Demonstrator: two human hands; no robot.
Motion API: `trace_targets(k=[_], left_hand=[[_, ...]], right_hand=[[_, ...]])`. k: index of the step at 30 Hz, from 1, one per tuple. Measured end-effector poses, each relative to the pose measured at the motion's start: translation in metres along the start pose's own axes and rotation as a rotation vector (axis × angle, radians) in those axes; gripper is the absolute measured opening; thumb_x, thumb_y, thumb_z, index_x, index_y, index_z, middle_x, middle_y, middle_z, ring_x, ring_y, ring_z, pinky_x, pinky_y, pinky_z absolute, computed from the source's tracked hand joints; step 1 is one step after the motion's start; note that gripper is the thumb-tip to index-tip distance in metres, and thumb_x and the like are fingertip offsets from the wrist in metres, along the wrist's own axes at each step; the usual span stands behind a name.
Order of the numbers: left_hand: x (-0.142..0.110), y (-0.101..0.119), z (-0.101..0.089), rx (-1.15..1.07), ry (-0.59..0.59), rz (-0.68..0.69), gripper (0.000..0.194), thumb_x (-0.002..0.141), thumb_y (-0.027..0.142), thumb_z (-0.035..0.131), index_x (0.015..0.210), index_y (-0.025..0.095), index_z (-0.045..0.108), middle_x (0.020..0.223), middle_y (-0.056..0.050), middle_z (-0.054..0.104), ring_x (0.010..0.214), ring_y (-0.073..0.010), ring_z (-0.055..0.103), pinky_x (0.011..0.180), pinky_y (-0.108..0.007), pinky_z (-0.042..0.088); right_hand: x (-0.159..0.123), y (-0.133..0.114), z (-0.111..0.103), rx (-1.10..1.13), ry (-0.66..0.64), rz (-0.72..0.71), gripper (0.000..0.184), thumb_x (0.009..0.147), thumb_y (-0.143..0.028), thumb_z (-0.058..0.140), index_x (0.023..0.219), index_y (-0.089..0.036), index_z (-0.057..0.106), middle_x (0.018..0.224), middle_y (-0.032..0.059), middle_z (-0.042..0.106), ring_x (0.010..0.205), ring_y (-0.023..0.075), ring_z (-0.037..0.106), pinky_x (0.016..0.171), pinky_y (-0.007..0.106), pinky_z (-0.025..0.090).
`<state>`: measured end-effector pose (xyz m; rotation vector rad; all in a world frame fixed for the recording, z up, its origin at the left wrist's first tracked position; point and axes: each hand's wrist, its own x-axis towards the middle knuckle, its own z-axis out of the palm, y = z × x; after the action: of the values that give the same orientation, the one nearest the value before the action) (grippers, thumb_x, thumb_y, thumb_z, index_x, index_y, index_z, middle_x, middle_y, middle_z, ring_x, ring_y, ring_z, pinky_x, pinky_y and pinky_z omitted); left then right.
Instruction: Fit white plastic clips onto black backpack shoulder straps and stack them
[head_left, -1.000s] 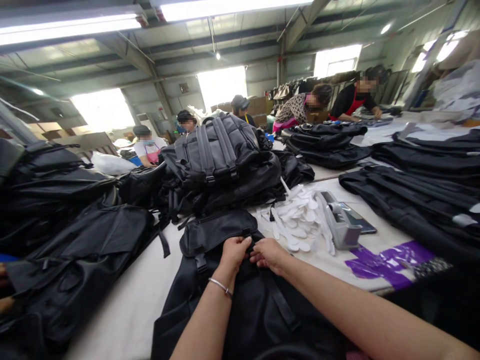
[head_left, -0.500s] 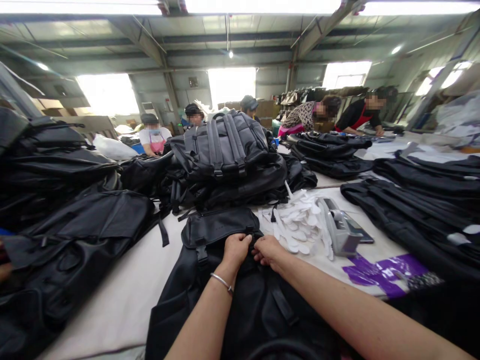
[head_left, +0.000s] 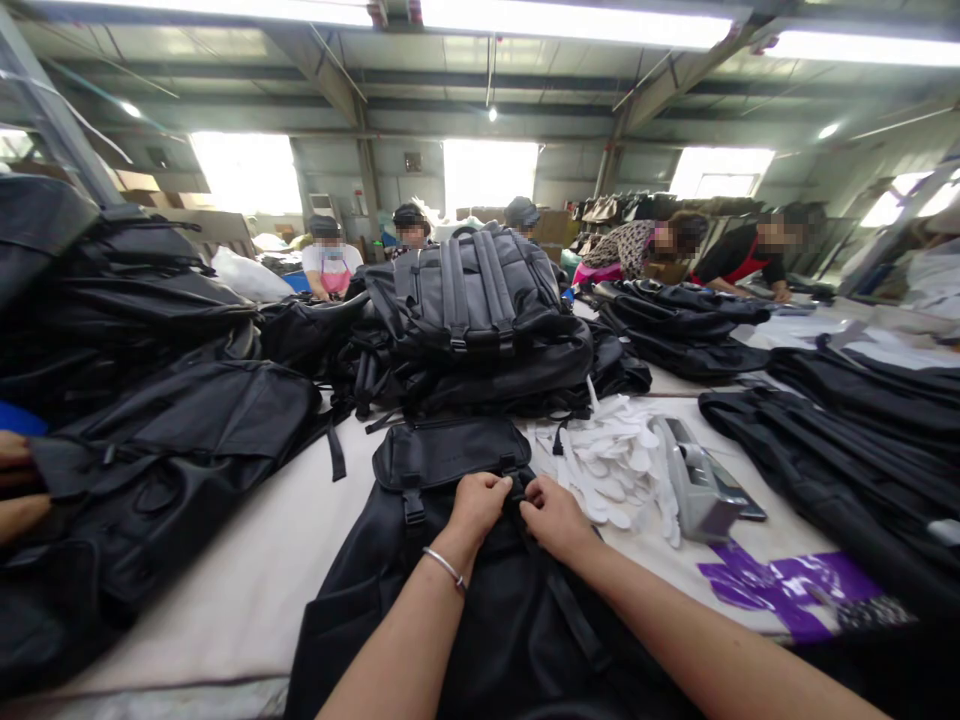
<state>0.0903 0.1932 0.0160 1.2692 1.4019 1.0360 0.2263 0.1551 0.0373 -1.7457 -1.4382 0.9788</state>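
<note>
A black backpack (head_left: 405, 590) lies in front of me with its flap (head_left: 442, 452) at the far end. On the flap's left side a buckle (head_left: 413, 506) hangs on its strap. My left hand (head_left: 480, 508), with a silver bangle on the wrist, is closed in a pinch on the buckle strap at the flap's right side. Close beside it my right hand (head_left: 556, 518) is also closed, its fingertips pinching a black strap at the same spot. The fingers partly hide the small parts between them. Another strap (head_left: 577, 620) trails down the backpack's right side.
A pile of black backpacks (head_left: 480, 300) stands behind. More bags (head_left: 202, 450) lie left, where another person's hand (head_left: 19, 490) shows, and others (head_left: 840, 460) lie right. White tags (head_left: 600, 455), a grey tape dispenser (head_left: 701, 495) and purple tape (head_left: 787, 585) are on the table. Several people work beyond.
The view has turned slightly left, so the scene sits further right. My hands remain at the flap's right buckle strap, with a slightly wider gap between them.
</note>
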Motion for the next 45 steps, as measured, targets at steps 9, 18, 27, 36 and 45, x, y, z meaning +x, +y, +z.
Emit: trace_targets(k=[9,18,27,36,45], left_hand=[[0.004,-0.003,0.001,0.039,0.023,0.019,0.023,0.069,0.035,0.069,0.058,0.016,0.072,0.048,-0.004,0.06,0.047,-0.0142,0.05,0.049,-0.025,0.034],[0.003,0.0,-0.001,0.11,0.042,0.07,0.02,0.069,0.029,0.067,0.054,0.016,0.072,0.049,-0.004,0.06,0.055,-0.017,0.053,0.057,-0.028,0.036],[0.005,-0.005,-0.006,0.13,-0.043,0.101,0.025,0.072,0.035,0.063,0.061,0.015,0.073,0.054,-0.005,0.063,0.053,-0.0152,0.053,0.055,-0.027,0.038],[0.001,-0.003,-0.01,0.21,-0.111,0.127,0.019,0.07,0.03,0.065,0.07,0.013,0.075,0.061,-0.004,0.067,0.056,-0.0138,0.054,0.055,-0.025,0.039],[-0.003,0.003,-0.008,0.391,-0.083,0.16,0.018,0.073,0.027,0.061,0.071,0.013,0.073,0.07,-0.006,0.07,0.067,-0.0168,0.06,0.064,-0.027,0.043]], right_hand=[[0.002,0.004,-0.004,-0.547,0.034,-0.567,0.013,0.079,-0.01,0.056,0.09,-0.018,0.057,0.095,0.0066,0.057,0.092,0.0196,0.055,0.085,0.031,0.045],[0.001,0.007,-0.014,-0.808,-0.087,-0.85,0.022,0.087,-0.005,0.039,0.089,-0.015,0.058,0.09,0.009,0.056,0.082,0.0193,0.052,0.075,0.029,0.042],[-0.001,0.007,-0.03,-0.424,-0.09,-0.768,0.02,0.084,-0.015,0.057,0.104,-0.018,0.056,0.099,0.0066,0.057,0.095,0.0198,0.054,0.086,0.031,0.044],[0.009,-0.007,-0.017,-0.762,-0.109,-0.615,0.015,0.081,-0.009,0.053,0.09,-0.015,0.063,0.09,0.0069,0.062,0.085,0.0182,0.058,0.076,0.027,0.043],[-0.006,0.011,-0.02,-0.807,-0.089,-0.976,0.024,0.088,-0.007,0.041,0.089,-0.016,0.063,0.085,0.0084,0.06,0.079,0.0196,0.055,0.073,0.029,0.046]])
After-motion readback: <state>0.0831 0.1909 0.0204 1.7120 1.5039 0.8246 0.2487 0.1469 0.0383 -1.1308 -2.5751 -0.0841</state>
